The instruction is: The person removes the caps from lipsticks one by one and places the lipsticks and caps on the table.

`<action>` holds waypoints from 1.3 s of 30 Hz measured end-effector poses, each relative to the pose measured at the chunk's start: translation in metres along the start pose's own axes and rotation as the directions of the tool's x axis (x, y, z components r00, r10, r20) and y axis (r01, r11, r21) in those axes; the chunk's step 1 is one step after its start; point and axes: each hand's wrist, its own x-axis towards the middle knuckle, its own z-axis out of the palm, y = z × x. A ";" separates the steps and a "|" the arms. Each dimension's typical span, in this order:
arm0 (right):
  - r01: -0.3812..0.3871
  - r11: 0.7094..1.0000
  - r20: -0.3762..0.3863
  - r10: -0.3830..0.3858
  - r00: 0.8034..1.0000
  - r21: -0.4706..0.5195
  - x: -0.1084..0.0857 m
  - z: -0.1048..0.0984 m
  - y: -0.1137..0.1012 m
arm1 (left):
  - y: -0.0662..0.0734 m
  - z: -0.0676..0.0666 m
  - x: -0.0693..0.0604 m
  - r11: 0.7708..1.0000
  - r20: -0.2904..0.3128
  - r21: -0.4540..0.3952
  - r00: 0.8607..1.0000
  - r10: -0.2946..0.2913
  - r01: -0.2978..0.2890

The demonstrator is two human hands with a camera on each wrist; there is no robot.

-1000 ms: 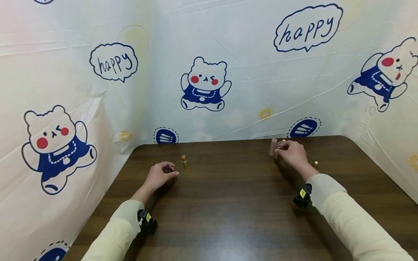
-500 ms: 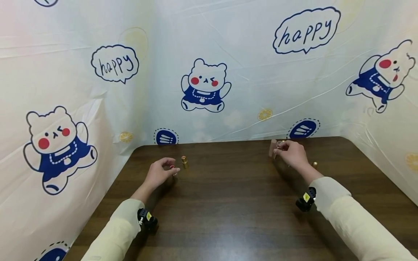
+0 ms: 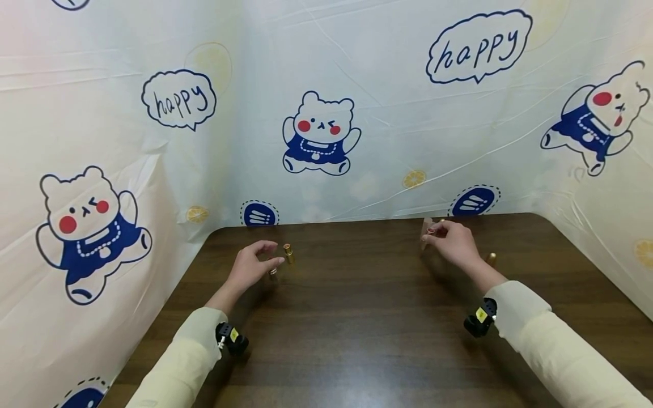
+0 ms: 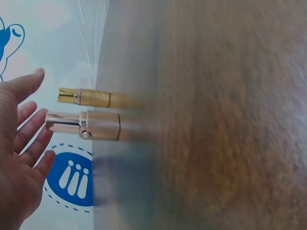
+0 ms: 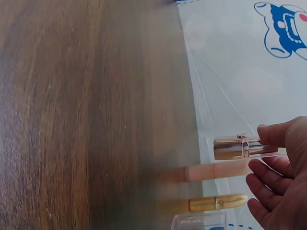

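In the head view my left hand (image 3: 251,265) hovers at the left of the table, thumb and fingers spread. A rose-gold lipstick tube (image 4: 103,126) stands upright just off its fingertips, uncapped end up. Close beside it is a gold lipstick tube (image 4: 91,97). Toward the far right edge, my right hand (image 3: 454,243) pinches another rose-gold lipstick tube (image 5: 230,148) by its narrower shiny end, between thumb and fingers. That tube seems raised off the table. Near it stand a pale pink tube (image 5: 216,171) and a gold tube (image 5: 218,202).
A clear container (image 5: 199,222) with small lettering is partly cut off in the right wrist view. Behind my right wrist stands a small gold rounded piece (image 3: 491,259). The brown wooden table (image 3: 336,328) meets a printed sheet (image 3: 388,136) at its back edge.
My left fingers have let go of the rose-gold lipstick tube, which now stands on the table, and have opened wider. My right hand has shifted slightly toward the pink tube.
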 end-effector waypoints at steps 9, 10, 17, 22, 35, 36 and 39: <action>0.021 0.999 0.007 -0.021 1.000 0.028 -0.005 0.005 -0.017 | 0.015 0.006 0.004 0.999 -0.007 -0.004 0.999 0.049 -0.049; 0.027 0.999 0.007 -0.028 1.000 0.033 -0.006 0.006 -0.019 | 0.017 0.007 0.004 0.998 -0.010 -0.003 0.998 0.059 -0.059; 0.045 0.996 0.013 -0.046 0.999 0.075 -0.010 0.014 -0.027 | 0.031 0.016 0.003 0.993 -0.010 -0.008 0.993 0.115 -0.115; 0.031 0.996 0.019 -0.033 0.999 0.089 -0.013 0.017 -0.032 | 0.041 0.024 0.006 0.987 -0.010 -0.017 0.987 0.162 -0.162; 0.062 0.987 0.041 -0.069 0.997 0.145 -0.021 0.026 -0.045 | 0.067 0.051 0.013 0.975 0.038 -0.010 0.975 0.220 -0.220; 0.063 0.987 0.042 -0.070 0.997 0.148 -0.022 0.027 -0.045 | 0.069 0.053 0.013 0.975 0.044 -0.010 0.974 0.222 -0.222; 0.063 0.985 0.054 -0.072 0.996 0.158 -0.023 0.031 -0.049 | 0.075 0.060 0.014 0.973 0.061 -0.013 0.971 0.233 -0.232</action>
